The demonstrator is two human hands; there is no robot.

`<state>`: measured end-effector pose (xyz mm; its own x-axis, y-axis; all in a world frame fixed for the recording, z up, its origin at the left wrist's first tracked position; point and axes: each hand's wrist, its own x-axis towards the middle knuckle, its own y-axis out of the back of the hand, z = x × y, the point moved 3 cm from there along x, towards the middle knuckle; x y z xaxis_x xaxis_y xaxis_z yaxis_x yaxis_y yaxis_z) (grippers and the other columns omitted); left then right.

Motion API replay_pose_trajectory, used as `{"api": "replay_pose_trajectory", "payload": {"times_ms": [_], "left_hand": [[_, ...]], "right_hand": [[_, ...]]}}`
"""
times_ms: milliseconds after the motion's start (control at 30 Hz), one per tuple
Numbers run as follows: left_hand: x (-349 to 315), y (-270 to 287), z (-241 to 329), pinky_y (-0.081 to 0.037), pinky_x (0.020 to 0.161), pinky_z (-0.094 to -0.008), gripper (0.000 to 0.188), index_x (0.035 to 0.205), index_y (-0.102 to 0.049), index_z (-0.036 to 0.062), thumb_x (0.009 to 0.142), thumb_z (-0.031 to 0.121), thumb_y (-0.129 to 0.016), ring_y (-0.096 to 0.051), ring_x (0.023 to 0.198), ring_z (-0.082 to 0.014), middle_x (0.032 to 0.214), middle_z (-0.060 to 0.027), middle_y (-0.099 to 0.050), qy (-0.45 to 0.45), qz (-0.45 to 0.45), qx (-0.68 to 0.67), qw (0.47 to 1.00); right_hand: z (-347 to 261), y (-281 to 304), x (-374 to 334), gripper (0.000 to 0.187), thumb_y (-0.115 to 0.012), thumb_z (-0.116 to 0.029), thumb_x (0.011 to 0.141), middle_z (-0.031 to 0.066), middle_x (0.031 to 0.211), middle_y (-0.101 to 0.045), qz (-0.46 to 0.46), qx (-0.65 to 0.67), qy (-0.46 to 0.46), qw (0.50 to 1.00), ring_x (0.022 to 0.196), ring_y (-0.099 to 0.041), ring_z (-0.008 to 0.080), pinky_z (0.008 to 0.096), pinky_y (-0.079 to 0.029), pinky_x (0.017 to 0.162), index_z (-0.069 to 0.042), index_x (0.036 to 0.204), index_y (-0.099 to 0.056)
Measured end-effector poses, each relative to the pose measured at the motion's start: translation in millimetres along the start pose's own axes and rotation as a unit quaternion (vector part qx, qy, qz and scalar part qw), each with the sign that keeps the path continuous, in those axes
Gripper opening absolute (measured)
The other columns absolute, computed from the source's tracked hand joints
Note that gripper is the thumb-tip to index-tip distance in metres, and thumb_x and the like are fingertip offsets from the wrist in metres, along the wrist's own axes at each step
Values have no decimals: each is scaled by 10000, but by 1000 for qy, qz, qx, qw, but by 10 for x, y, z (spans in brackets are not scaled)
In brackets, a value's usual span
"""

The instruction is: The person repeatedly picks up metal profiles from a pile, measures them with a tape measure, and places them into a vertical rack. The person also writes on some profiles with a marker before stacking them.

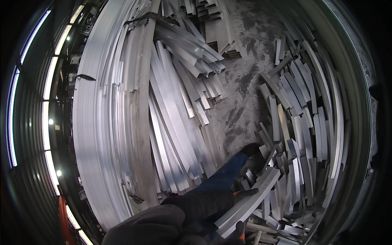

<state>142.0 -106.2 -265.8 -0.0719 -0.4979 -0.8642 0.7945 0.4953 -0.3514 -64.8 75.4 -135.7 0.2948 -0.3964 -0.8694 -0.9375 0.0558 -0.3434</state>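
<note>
A short length of silver metal profile (255, 198) lies slantwise across my front, its far end tilted toward the right-hand heap. My left hand (246, 192), in a dark glove with orange at the cuff, grips its left edge with the fingers along it. At the near end, low in the picture, my right hand (236, 233) holds the opposite edge. Its glove is dark with orange too, and most of that hand is hidden by the profile and the picture's edge. Around the far end lie many short metal offcuts (300, 134) piled loosely.
Long silver profiles (102, 122) are stacked on the left. A fanned bundle of profiles (175, 134) leans over the middle, with cut ends jutting toward the dusty floor (239, 102). My leg in blue trousers (222, 173) stands between stack and heap. Smaller scraps (290, 230) lie at the lower right.
</note>
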Motion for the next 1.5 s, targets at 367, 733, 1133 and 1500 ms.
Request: {"api": "replay_pose_trajectory", "payload": {"times_ms": [367, 733, 1133, 1500], "left_hand": [[-400, -211, -534, -556, 748, -338, 557, 1173, -652, 22, 869, 477, -758, -680, 851, -175, 970, -81, -700, 21, -3, -118, 993], [-869, -415, -1370, -558, 740, -338, 550, 1157, -661, 24, 870, 483, -756, -683, 836, -176, 957, -78, -702, 119, -22, -176, 977], [-978, -308, -1547, -544, 804, -315, 479, 1274, -598, 65, 953, 411, -677, -673, 911, -151, 1038, -75, -692, 169, -54, 101, 979], [-811, 46, -1458, -529, 722, -370, 539, 1252, -552, 108, 869, 414, -776, -626, 864, -175, 963, -38, -603, 168, 16, 72, 983]], "right_hand": [[-8, 548, -217, 606, -665, -477, 938, 125, 1167, -657, 80, 46, -40, 995, 1045, -641, 242, 410, -538, 895, -10, 1313, -569], [572, 1066, -382, 544, -636, -458, 969, 132, 1144, -672, 157, 218, -90, 959, 1008, -661, 249, 417, -556, 882, -11, 1276, -593], [202, 485, -356, 491, -680, -344, 925, 52, 1049, -683, 10, 23, -50, 998, 943, -651, 155, 320, -528, 804, -30, 1291, -589], [-236, 220, 118, 861, -849, -495, 747, 206, 1062, -699, 34, -325, -125, 937, 935, -696, 281, 377, -549, 800, 35, 1323, -490]]}}
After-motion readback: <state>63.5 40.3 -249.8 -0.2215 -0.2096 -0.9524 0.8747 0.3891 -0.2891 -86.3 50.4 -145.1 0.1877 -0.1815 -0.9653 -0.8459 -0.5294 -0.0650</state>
